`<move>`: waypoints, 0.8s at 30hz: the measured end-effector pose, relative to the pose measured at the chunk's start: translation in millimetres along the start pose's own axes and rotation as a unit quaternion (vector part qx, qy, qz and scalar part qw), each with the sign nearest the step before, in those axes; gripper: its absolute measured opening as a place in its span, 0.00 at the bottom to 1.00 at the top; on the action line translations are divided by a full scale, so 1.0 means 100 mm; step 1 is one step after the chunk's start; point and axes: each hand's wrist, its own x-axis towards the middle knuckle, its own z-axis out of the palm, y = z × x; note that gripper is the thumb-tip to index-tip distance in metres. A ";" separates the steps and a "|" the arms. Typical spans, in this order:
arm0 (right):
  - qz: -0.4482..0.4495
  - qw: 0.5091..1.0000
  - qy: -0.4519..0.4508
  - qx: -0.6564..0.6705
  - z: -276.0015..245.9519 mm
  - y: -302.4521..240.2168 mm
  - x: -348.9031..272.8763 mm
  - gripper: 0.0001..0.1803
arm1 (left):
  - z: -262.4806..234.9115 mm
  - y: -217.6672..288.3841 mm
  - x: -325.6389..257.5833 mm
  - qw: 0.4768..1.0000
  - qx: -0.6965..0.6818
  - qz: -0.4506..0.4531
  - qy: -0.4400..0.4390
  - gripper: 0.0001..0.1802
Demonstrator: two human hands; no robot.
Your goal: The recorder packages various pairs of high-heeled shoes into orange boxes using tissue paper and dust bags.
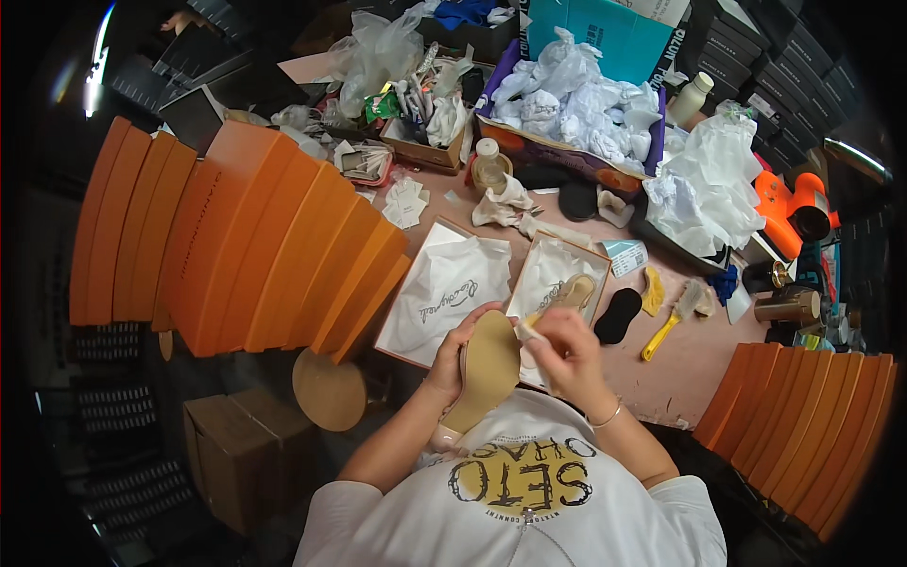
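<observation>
My left hand (446, 364) is closed around a tan-soled shoe, apparently a sandal (491, 364), with its underside turned up and its toe end pointing away from me. Against the toe's right edge, my right hand (570, 357) pinches a small piece of white cloth or tissue (526, 331). Just beyond my hands lies an open shoebox with a white paper lining, its left half (404, 290) bare of shoes. A matching sandal (574, 289) rests in the right half (573, 246), partly hidden by my right hand.
Orange shoeboxes stand in rows at left (236, 236) and right (803, 416). Right of the open box lie a black insole pad (618, 316), a yellow cloth (653, 291) and a yellow-handled brush (661, 337). Behind are a bottle (489, 168) and a carton of crumpled paper (576, 109).
</observation>
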 end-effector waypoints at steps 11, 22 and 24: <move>0.034 0.985 -0.164 0.036 0.49 0.43 0.11 0.15 | -0.23 -0.06 -0.23 0.994 -0.052 0.018 0.097 0.29; -0.298 0.892 0.105 -0.325 0.13 0.68 2.85 0.14 | -0.42 0.14 0.01 0.983 -0.147 0.000 0.108 0.30; -0.274 0.880 0.072 -0.382 0.24 0.72 2.97 0.15 | -0.48 0.13 0.02 0.981 -0.152 0.002 0.121 0.30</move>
